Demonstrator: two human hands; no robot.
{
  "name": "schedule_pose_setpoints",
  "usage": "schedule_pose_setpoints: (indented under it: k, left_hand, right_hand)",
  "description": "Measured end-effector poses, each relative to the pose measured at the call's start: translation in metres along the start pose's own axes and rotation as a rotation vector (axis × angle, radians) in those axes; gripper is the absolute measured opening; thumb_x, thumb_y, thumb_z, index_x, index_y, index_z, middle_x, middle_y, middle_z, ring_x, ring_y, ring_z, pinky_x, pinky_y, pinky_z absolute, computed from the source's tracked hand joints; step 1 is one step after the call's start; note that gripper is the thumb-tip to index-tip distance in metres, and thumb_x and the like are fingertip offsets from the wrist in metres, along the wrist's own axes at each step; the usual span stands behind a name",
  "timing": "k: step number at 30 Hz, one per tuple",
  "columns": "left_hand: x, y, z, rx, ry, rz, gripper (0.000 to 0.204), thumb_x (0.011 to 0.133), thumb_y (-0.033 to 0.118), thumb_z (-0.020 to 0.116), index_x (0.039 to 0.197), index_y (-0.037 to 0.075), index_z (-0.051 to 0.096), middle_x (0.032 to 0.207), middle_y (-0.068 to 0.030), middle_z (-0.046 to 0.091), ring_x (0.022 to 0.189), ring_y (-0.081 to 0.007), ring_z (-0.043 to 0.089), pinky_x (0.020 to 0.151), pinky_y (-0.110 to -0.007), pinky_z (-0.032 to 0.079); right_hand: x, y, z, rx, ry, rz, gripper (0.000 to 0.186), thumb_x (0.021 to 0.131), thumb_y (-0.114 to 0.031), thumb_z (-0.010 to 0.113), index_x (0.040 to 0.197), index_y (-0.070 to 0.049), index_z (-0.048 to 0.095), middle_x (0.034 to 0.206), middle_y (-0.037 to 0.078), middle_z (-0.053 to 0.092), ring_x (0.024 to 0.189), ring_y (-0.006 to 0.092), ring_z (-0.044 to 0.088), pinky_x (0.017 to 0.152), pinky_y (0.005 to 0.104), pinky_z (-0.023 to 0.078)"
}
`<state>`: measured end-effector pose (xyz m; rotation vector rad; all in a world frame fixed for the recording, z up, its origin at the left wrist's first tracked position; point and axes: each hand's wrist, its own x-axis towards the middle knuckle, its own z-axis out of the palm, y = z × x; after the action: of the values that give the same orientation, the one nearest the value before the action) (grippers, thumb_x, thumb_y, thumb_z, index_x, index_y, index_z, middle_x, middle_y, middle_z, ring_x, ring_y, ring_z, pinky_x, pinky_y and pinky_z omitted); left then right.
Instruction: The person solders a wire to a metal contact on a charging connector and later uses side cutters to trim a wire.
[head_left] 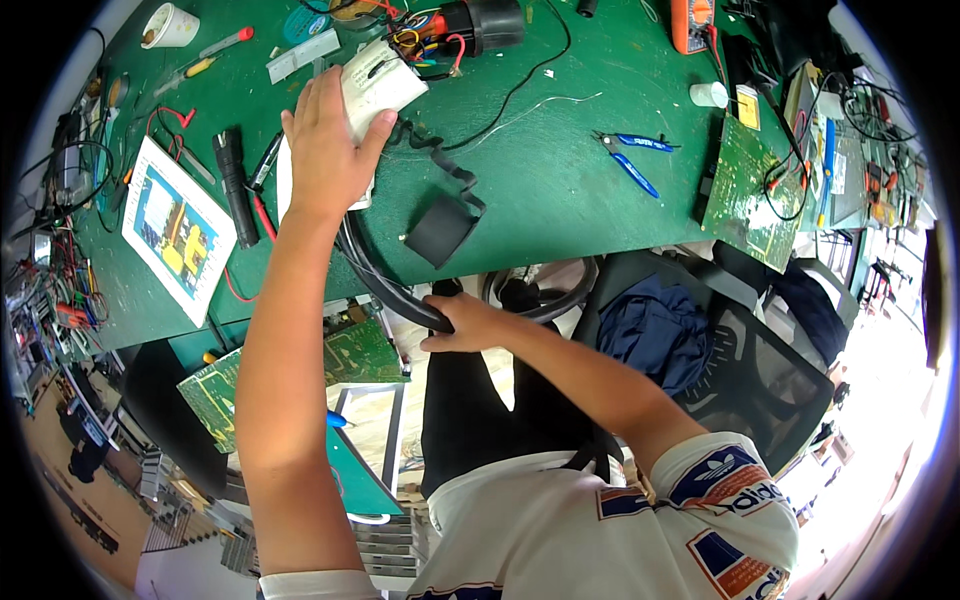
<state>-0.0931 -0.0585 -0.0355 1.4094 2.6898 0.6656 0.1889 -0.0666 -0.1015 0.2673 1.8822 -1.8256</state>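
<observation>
My left hand grips the top of a white housing lying on the green bench, its thumb along the right side. Wires, red connectors and a black cylinder lie just beyond it. A thick black cable runs from the near end of the housing down over the bench edge, where my right hand is closed around it. A flat black strap and a black pad rest to the right of the housing. A black flashlight and a white printed sheet lie to the left.
Blue cutters, an orange multimeter and circuit boards occupy the right of the bench. A white cup stands back left. More boards sit below the front edge. A chair with dark blue cloth stands at lower right.
</observation>
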Motion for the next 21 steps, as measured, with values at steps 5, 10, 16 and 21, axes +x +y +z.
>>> schedule_pose_setpoints:
  k: [5,10,16,21]
  left_hand:
    - [0.0,0.002,0.004,-0.012,0.013,-0.003,0.074,0.094,0.052,0.058,0.143,0.0,0.039,0.14,-0.0248,0.049,0.13,-0.0434,0.046,0.108,-0.067,0.028]
    - [0.008,-0.002,0.009,-0.092,0.056,-0.021,0.064,0.098,0.048,0.054,0.139,-0.001,0.045,0.135,-0.0255,0.053,0.127,-0.0438,0.048,0.107,-0.057,0.034]
    - [0.051,-0.01,-0.001,-0.375,0.047,-0.166,0.046,0.097,0.045,0.057,0.115,0.003,0.064,0.102,-0.0169,0.071,0.095,-0.0319,0.067,0.086,-0.038,0.05]
    - [0.079,-0.008,0.002,-0.361,0.069,-0.214,0.041,0.092,0.043,0.066,0.088,0.002,0.067,0.076,-0.0113,0.069,0.069,-0.0212,0.063,0.069,-0.032,0.049]
  right_hand:
    - [0.023,0.001,-0.018,0.2,-0.467,0.344,0.048,0.083,-0.049,0.075,0.079,-0.001,0.069,0.071,0.011,0.067,0.063,0.0231,0.063,0.063,0.038,0.05]
    - [0.024,-0.016,0.01,0.154,-0.13,0.207,0.049,0.082,-0.05,0.074,0.083,0.0,0.07,0.071,0.013,0.067,0.07,0.0238,0.067,0.067,0.0386,0.051]
    - [0.062,-0.035,0.044,0.283,-0.015,0.273,0.058,0.081,-0.053,0.073,0.092,0.004,0.066,0.079,0.019,0.067,0.077,0.0288,0.068,0.072,0.0405,0.052]
    - [0.064,-0.029,0.053,0.257,0.057,0.18,0.061,0.08,-0.054,0.074,0.098,0.003,0.068,0.085,0.022,0.068,0.082,0.0327,0.069,0.077,0.0414,0.052]
